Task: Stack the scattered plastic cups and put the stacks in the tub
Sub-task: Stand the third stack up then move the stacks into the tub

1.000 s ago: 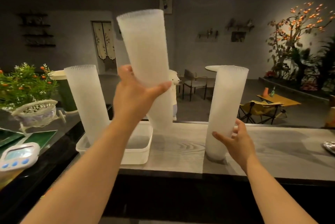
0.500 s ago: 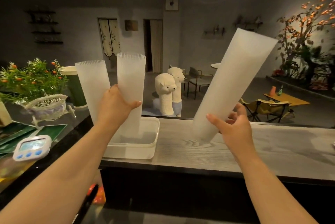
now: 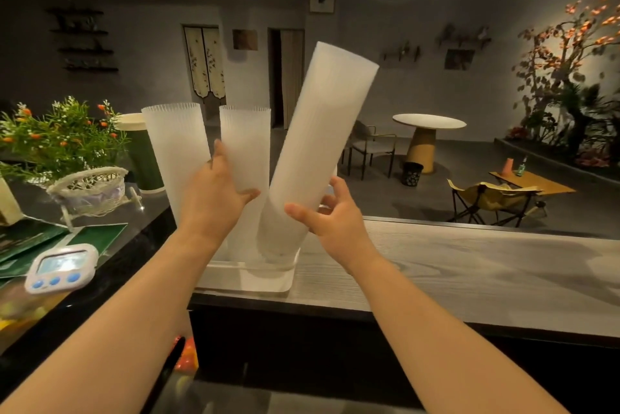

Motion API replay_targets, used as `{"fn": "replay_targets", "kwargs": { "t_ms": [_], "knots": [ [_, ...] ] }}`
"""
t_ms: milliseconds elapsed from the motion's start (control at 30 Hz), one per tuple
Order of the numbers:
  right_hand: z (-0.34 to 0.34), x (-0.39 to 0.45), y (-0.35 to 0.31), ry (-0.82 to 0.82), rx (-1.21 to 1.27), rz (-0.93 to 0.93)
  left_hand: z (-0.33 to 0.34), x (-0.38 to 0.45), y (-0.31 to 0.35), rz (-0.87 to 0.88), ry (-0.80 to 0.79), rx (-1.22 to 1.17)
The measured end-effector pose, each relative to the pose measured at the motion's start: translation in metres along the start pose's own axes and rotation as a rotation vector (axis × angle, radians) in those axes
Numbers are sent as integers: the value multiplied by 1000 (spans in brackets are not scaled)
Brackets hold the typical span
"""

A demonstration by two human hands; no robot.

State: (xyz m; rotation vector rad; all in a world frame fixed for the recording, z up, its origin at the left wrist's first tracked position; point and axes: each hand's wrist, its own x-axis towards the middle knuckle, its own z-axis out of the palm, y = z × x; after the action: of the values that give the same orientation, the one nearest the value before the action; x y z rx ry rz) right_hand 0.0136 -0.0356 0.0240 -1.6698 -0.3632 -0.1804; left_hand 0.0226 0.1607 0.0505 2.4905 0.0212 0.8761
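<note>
Three tall stacks of frosted plastic cups stand in or over a clear tub [image 3: 268, 281] on the grey wooden counter. The left stack [image 3: 174, 148] stands upright at the tub's left end. My left hand [image 3: 216, 199] grips the middle stack [image 3: 250, 148], which is upright inside the tub. My right hand [image 3: 330, 215] holds the right stack [image 3: 318, 145], tilted to the right, its base low at the tub's right end. Whether that base touches the tub floor is hidden.
A white digital timer [image 3: 62, 267], green papers, a small wicker basket [image 3: 89, 187], a potted plant and a green canister [image 3: 141, 152] sit on the dark counter at left. The wooden counter [image 3: 469, 272] stretches right. Beyond it lie café tables and chairs.
My right hand carried the right stack leftward and down to the tub's right end. The middle stack sank deeper into the tub under my left hand. The view shifted a little.
</note>
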Motion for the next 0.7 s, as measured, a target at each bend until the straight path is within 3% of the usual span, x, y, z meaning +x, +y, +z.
{"fn": "replay_targets", "kwargs": {
  "t_ms": [267,433,700],
  "knots": [
    [17,18,5,-43,-128,8,-3,4,-12,71,73,30],
    [27,13,25,-182,-280,111,-2,6,-13,8,86,57],
    [33,1,33,-112,-530,146,-9,-2,-14,4,102,-58]
  ]
}}
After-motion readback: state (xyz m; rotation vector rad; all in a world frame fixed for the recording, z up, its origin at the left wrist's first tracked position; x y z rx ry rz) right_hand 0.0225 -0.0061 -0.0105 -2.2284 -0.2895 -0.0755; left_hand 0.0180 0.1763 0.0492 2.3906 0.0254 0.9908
